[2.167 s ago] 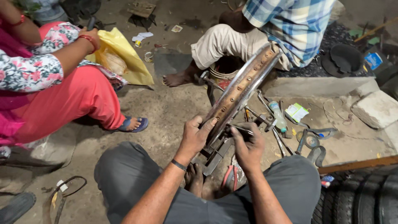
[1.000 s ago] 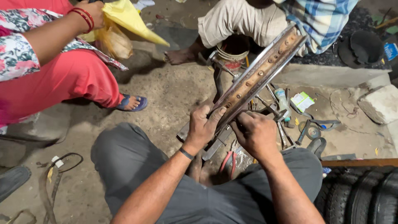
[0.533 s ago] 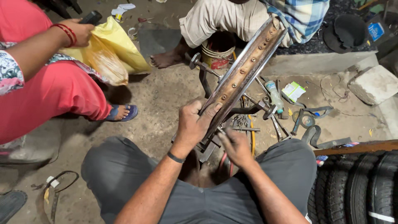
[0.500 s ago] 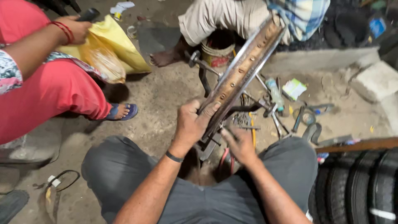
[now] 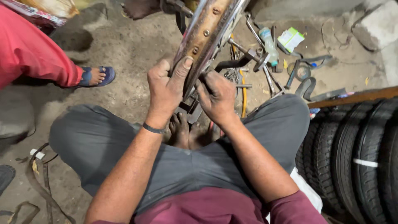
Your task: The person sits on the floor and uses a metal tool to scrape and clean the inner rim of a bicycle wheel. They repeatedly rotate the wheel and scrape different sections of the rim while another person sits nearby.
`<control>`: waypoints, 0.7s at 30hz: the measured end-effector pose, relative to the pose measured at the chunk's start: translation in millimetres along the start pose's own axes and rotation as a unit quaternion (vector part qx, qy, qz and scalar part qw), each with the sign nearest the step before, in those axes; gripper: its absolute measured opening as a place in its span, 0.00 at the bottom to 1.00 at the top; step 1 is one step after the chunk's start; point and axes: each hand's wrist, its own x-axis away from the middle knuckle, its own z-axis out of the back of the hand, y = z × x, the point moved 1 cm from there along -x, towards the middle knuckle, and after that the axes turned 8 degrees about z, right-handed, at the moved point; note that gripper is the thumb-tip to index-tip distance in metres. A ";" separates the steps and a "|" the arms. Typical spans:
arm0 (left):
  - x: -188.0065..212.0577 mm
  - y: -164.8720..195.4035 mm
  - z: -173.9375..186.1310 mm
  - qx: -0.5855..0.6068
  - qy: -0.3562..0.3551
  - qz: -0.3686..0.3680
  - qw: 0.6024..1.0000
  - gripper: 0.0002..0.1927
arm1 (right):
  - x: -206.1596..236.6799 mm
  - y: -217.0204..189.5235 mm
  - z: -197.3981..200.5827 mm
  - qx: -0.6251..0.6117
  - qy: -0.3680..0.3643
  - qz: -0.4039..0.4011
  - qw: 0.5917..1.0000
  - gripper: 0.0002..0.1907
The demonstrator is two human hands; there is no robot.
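Note:
A rusty metal wheel rim (image 5: 205,31) stands on edge in front of me, running up out of the top of the view. My left hand (image 5: 166,89) grips its near edge, thumb pressed on the inner face. My right hand (image 5: 216,96) is closed on the rim's right side near the bottom, fingers curled around the edge and the spokes; whether it also holds a tool I cannot tell. I sit cross-legged in grey trousers, my bare feet (image 5: 182,130) just under the rim.
Tools lie on the dirt floor at the right: wrenches (image 5: 298,79), a small bottle (image 5: 268,39), a green-white packet (image 5: 291,38). Black tyres (image 5: 356,153) are stacked at the right. A person in red with a blue sandal (image 5: 97,76) sits at the left.
The view has dropped and closed in on my hands. The rim has tilted more upright. My right hand has moved up from under the rim onto its right edge.

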 end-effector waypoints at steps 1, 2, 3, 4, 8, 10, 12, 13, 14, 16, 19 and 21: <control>-0.8 1.8 0.4 -0.055 0.014 0.029 0.998 0.26 | -1.7 -2.2 2.4 0.001 0.005 0.006 1.000 0.06; -2.5 4.3 1.0 -0.109 0.029 0.054 0.992 0.30 | -3.0 -3.7 4.6 0.002 0.014 0.016 1.000 0.05; -3.1 7.7 2.0 -0.057 0.019 0.029 0.998 0.25 | -3.4 -3.9 7.1 0.003 0.025 0.025 0.999 0.05; -2.9 10.5 3.0 -0.004 0.007 0.004 1.000 0.21 | -3.3 -3.1 9.0 -0.020 0.041 0.003 0.999 0.05; -4.3 17.2 2.7 0.076 -0.010 -0.128 0.989 0.21 | -9.0 0.1 11.7 -0.034 0.033 -0.017 0.999 0.05; -6.3 15.2 1.6 0.000 0.011 -0.069 0.998 0.23 | -17.5 -3.6 13.3 -0.020 0.008 0.014 1.000 0.07; -8.5 13.0 2.1 -0.029 0.020 -0.040 0.999 0.25 | -26.6 -10.2 22.5 -0.026 -0.004 0.052 0.998 0.08; -8.8 12.5 2.0 -0.019 0.017 -0.042 0.999 0.24 | -33.1 -11.9 28.6 -0.015 0.009 0.050 0.999 0.08; -9.3 12.1 2.5 -0.011 0.014 -0.041 0.999 0.24 | -37.4 -13.8 36.6 -0.004 0.020 0.046 0.999 0.09; -8.9 13.1 3.1 0.028 0.014 -0.061 0.998 0.21 | -42.7 -15.3 48.6 0.010 0.015 0.041 0.999 0.09; -7.8 16.8 4.9 0.056 0.012 -0.057 0.997 0.20 | -40.5 -10.8 47.3 -0.023 -0.010 0.021 0.999 0.07; -7.8 19.9 6.6 0.055 0.008 -0.064 0.996 0.19 | -31.6 -3.3 33.7 -0.100 -0.016 -0.035 0.994 0.05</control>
